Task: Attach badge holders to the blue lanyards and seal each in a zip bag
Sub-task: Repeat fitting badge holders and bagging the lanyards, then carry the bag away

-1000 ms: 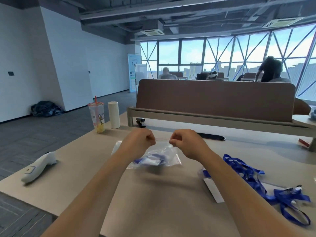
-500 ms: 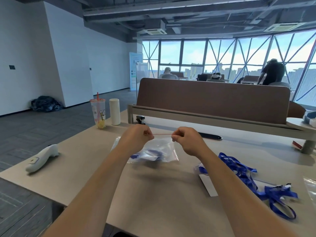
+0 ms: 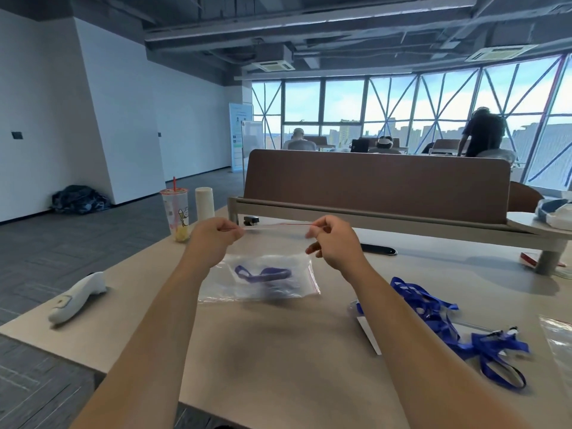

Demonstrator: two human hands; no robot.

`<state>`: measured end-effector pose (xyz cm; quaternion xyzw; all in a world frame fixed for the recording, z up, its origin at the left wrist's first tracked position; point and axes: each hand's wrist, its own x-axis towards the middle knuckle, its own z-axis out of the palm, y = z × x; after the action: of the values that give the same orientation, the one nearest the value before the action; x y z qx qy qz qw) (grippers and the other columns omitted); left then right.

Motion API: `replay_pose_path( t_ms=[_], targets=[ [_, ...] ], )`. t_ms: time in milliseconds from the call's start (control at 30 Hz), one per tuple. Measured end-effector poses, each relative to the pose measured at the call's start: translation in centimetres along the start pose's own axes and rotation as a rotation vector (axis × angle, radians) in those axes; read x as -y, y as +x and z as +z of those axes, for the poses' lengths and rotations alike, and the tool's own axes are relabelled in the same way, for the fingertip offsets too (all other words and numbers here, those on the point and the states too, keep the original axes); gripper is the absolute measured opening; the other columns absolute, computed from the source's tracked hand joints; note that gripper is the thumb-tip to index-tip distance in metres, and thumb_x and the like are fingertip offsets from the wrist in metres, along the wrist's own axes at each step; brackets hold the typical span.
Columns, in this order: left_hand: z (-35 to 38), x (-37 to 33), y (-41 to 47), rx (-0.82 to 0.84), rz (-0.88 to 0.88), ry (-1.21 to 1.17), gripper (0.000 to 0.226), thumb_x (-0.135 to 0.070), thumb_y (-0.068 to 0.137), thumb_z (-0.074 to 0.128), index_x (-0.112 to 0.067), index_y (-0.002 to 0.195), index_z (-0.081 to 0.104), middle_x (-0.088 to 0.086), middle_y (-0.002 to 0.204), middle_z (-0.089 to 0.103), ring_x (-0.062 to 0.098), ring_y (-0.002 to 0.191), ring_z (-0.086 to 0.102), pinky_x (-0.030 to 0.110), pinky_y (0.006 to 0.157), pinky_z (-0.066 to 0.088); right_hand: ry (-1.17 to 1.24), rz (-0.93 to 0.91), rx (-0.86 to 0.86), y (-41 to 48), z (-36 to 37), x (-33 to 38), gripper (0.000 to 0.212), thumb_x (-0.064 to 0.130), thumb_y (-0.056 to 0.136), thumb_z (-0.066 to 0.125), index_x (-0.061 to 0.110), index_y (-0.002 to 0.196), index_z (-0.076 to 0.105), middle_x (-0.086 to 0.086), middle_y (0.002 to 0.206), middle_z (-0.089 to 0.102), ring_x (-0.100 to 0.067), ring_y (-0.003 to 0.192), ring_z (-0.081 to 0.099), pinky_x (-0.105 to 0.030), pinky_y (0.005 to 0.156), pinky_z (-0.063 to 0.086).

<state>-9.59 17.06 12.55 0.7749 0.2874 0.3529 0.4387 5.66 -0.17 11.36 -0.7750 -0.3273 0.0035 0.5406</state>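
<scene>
Beige table, mid-frame | my left hand and right hand pinch zip bag top corners | seal runs left-right between them | blue lanyard inside, hanging below

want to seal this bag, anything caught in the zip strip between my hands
Nothing visible. The left hand and right hand pinch the zip bag at both ends of its strip, bare between them; the blue lanyard lies lower inside.
</scene>
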Motion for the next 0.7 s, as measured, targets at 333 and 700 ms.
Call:
replay_pose_path(
  t_ms=[333,700],
  targets=[
    [0.4,-2.4,1.5,0.097,-0.133,-0.559,0.01,-0.008,0.095,0.061,-0.002,0.099,0.067,0.013,0.09,0.076,0.024,0.085,0.074,0.031,0.076,0.06,0.351,0.035,-0.056,1.3,-1.4,1.9,0.013,0.011,0.103,0.046,0.004,0.103,0.057,-0.014,0.086,0.074,-0.021,0.076,0.074,-0.025,0.069,0.06],
    [1.6,-11.2,4.5,0.096,0.059,-0.714,0.007,-0.005,0.093,0.063,-0.003,0.092,0.07,0.015,0.086,0.075,0.027,0.079,0.072,0.037,0.075,0.06,0.422,-0.084,-0.31,3.9,-8.3,8.3,0.01,0.012,0.102,0.049,0.011,0.094,0.054,-0.01,0.086,0.074,-0.027,0.066,0.074,-0.033,0.058,0.057]
  ],
)
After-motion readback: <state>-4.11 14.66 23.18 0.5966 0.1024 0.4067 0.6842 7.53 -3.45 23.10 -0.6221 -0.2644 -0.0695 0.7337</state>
